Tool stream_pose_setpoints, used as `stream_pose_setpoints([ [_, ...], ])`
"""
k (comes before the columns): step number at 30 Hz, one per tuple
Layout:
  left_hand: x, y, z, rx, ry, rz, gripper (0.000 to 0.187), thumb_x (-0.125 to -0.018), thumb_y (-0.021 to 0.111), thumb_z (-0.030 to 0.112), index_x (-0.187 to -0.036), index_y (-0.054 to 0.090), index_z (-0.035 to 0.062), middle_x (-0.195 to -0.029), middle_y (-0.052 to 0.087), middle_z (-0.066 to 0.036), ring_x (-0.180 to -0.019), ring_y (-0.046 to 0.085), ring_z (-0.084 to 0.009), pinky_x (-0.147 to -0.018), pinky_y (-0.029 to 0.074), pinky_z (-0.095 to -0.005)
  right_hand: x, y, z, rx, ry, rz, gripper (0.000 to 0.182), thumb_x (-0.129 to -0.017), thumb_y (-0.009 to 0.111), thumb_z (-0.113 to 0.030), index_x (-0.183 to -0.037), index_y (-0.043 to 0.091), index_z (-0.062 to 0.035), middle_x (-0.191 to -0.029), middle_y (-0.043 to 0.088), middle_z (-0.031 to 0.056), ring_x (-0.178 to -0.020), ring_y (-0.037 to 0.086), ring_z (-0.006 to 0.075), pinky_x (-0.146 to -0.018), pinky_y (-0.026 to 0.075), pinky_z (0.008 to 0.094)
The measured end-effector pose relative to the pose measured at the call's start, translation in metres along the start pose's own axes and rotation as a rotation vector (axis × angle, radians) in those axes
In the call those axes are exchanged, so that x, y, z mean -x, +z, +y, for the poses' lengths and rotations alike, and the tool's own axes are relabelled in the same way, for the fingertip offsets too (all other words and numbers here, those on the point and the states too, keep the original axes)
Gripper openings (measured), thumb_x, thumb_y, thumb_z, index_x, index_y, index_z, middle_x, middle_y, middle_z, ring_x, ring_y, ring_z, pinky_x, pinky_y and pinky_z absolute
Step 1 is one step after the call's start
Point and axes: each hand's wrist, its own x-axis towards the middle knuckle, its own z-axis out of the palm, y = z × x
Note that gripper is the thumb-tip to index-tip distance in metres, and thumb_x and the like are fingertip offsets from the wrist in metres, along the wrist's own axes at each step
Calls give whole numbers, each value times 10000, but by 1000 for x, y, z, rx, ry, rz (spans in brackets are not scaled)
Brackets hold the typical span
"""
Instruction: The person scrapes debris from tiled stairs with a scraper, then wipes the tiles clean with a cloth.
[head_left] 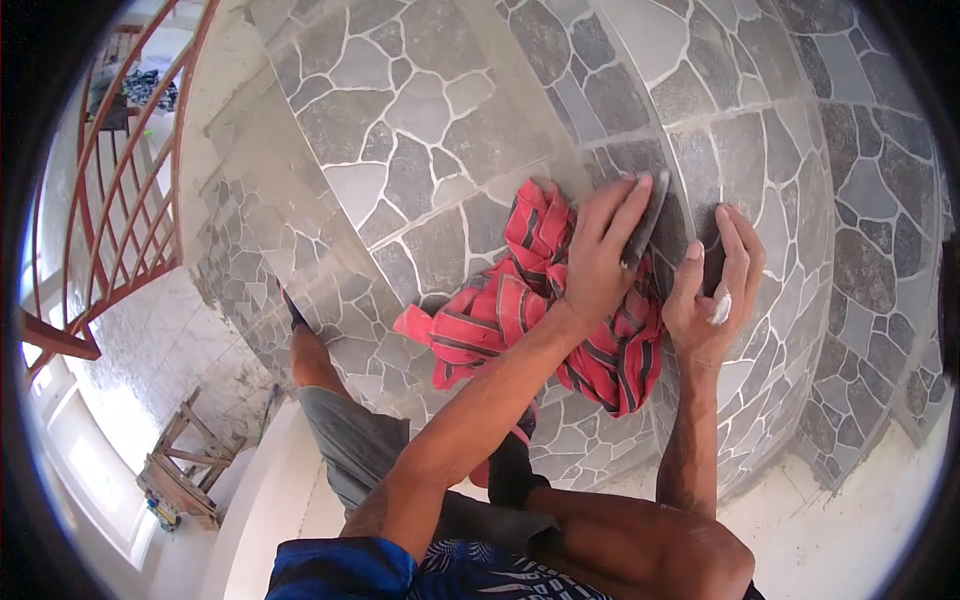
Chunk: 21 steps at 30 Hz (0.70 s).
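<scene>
My left hand (600, 245) grips a thin dark flat piece (645, 222) with a pale edge, its fingers laid along it against the tiled step. Beside it, my right hand (715, 290) curves over the step tiles (735, 160). Between its thumb and fingers is a dark shape (712, 258) that I cannot make out fully. A white smear marks one finger of that hand. Under my left wrist lies a crumpled red cloth (495, 318) with dark stripes, spread over the stone-pattern tiles. My left forearm crosses above it.
Grey stone-pattern tiles with white joints (420, 105) cover the curved steps. A red-brown metal railing (125, 220) rises at the left. Below it stands a rough wooden stand (185, 465). My legs (620, 540) fold at the bottom, and a pale wall (765, 510) borders the lower right.
</scene>
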Motion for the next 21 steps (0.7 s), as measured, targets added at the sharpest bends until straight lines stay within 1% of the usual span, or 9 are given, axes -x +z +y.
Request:
stream_pose_setpoints([
  [2, -4, -6, -7, -20, 9, -2, 722, -699, 519, -148, -1388, 542, 67, -1348, 556, -185, -1234, 511, -394, -1080, 393, -429, 4, 0, 0, -21, -4, -5, 400, -863, 602, 6, -1260, 564, 34, -1233, 559, 220, -1147, 563, 364, -961, 469, 429],
  [4, -30, -8, -24, -2, 15, 16, 728, -694, 510, -167, -1383, 548, 65, -1355, 558, -190, -1245, 504, -397, -1091, 385, -421, 3, 0, 0, -13, -6, 1, 398, -861, 602, 5, -1256, 568, 35, -1230, 563, 223, -1147, 564, 366, -961, 469, 434],
  [7, -25, 1, -18, -14, 46, 61, 726, -702, 519, -176, -1384, 547, 69, -1352, 554, -193, -1249, 504, -392, -1082, 397, -421, 1, -2, -2, 14, -8, -17, 403, -858, 602, 8, -1258, 566, 34, -1232, 561, 224, -1152, 563, 369, -968, 467, 438],
  [8, -10, 5, -19, -32, 64, 49, 775, -668, 511, -188, -1396, 537, 76, -1335, 553, -198, -1249, 505, -391, -1073, 404, -423, -3, -1, 0, 8, -16, -6, 401, -858, 600, 9, -1257, 567, 34, -1232, 561, 224, -1154, 563, 369, -969, 467, 438],
  [11, -12, -9, -23, 49, 86, -37, 787, -663, 511, -195, -1398, 538, 83, -1322, 547, -197, -1240, 509, -389, -1069, 402, -424, 1, -1, 0, -2, -18, -12, 396, -859, 595, 12, -1253, 568, 32, -1232, 562, 223, -1156, 562, 370, -972, 466, 440],
  [12, -23, -12, -31, 35, 70, -45, 774, -665, 514, -192, -1391, 545, 74, -1314, 550, -192, -1229, 512, -385, -1073, 393, -418, 1, 0, -1, -1, -17, -7, 393, -860, 593, 12, -1252, 569, 31, -1232, 562, 223, -1157, 562, 370, -972, 466, 440],
  [15, -19, 1, -30, 23, 67, 52, 759, -663, 509, -190, -1377, 553, 63, -1318, 553, -194, -1227, 513, -383, -1070, 397, -419, 5, 0, -3, 4, 11, -12, 388, -859, 588, 14, -1247, 572, 30, -1232, 563, 224, -1156, 564, 371, -976, 465, 440],
  [19, -10, -7, -27, 18, 26, -33, 748, -656, 487, -173, -1368, 554, 48, -1332, 549, -200, -1243, 500, -390, -1081, 391, -424, 2, 0, -3, -7, 15, -9, 384, -856, 587, 18, -1240, 581, 28, -1228, 565, 223, -1154, 568, 367, -979, 465, 436],
  [21, -23, -7, -34, 32, 6, -1, 750, -660, 480, -181, -1372, 550, 45, -1330, 550, -194, -1242, 500, -386, -1083, 392, -419, 2, 1, -4, 15, 14, -9, 381, -854, 588, 17, -1236, 586, 28, -1224, 568, 222, -1151, 571, 365, -977, 466, 434],
])
